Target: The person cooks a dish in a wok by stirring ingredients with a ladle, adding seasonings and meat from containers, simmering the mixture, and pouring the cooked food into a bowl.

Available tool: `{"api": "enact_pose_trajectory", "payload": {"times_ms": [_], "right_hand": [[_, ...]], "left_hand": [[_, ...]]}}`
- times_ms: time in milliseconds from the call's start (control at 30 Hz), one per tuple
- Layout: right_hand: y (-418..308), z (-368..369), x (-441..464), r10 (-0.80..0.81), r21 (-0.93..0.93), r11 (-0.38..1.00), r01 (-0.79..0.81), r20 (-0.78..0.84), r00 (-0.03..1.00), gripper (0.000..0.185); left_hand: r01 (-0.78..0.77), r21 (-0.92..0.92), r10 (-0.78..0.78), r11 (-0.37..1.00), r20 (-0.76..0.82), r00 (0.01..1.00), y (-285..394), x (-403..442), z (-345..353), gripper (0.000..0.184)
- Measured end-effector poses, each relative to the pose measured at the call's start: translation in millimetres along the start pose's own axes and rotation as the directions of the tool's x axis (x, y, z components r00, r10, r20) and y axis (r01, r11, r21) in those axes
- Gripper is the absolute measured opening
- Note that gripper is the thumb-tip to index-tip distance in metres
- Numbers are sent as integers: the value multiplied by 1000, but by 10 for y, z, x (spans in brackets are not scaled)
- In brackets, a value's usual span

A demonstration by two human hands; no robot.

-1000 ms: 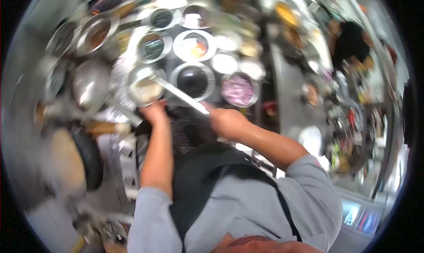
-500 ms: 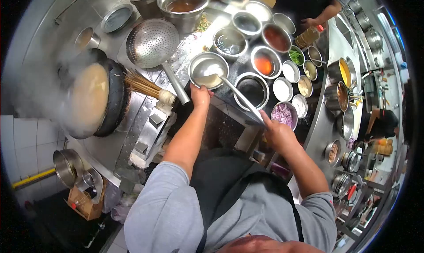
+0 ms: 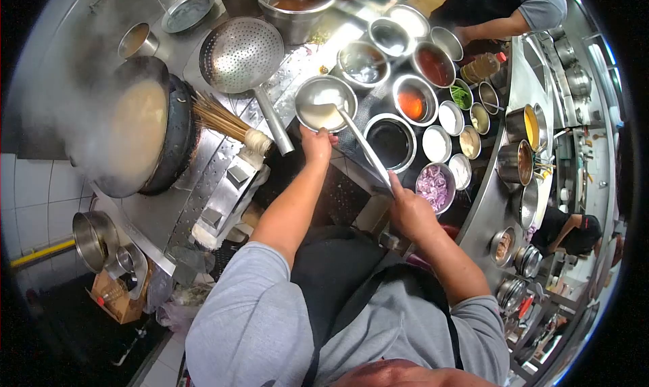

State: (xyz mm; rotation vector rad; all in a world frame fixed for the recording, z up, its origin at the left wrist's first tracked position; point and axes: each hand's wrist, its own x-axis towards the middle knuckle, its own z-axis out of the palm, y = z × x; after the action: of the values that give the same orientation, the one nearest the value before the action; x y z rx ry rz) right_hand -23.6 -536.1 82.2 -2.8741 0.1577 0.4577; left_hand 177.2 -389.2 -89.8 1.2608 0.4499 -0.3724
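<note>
My left hand (image 3: 317, 147) is closed on the near edge of a steel bowl (image 3: 318, 88), which holds pale liquid. My right hand (image 3: 411, 210) grips the long handle of a metal ladle (image 3: 365, 143); the ladle's head dips into that bowl. Below the handle stands a round container of dark liquid (image 3: 390, 143). A bowl of chopped red onion (image 3: 434, 187) is close beside my right hand. To the left of my left hand rest a perforated strainer (image 3: 241, 56) and a bamboo brush (image 3: 220, 122) with a wrapped end.
Steam rises from a dark wok (image 3: 177, 140) of pale, cloudy liquid at left. A steel pot of brown liquid (image 3: 297, 22) stands at the back. Several seasoning containers (image 3: 437, 143) crowd the right. Another person's arm (image 3: 497, 29) reaches in at top right, near a red-capped bottle (image 3: 483, 67).
The view has shifted slightly. Both hands keep their hold on the bowl and the ladle, and the ladle's head remains inside the bowl. The other person's arm has moved toward the containers.
</note>
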Motion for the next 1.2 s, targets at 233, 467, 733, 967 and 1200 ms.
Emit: {"api": "enact_pose_trajectory", "payload": {"times_ms": [233,467,733,967,1200], "right_hand": [[191,-414,-65,-81,-153,984,90,62,995,74],[319,-579,-288,16,78,997,-25,119,993,72],[101,-19,76,-26,116,993,32,-55,998,72],[147,-321,4,-24,38,999,20,103,994,72],[398,-636,-101,-11,-77,997,24,166,986,71]], "left_hand": [[-79,-40,78,996,-16,997,120,-16,-31,44],[-156,31,158,987,-89,983,-156,207,-165,55],[-3,-138,4,990,1,1000,-193,-59,138,47],[-30,-229,29,973,-8,1000,-141,-17,148,34],[-116,-89,111,989,-60,992,-11,-24,41,37]]}}
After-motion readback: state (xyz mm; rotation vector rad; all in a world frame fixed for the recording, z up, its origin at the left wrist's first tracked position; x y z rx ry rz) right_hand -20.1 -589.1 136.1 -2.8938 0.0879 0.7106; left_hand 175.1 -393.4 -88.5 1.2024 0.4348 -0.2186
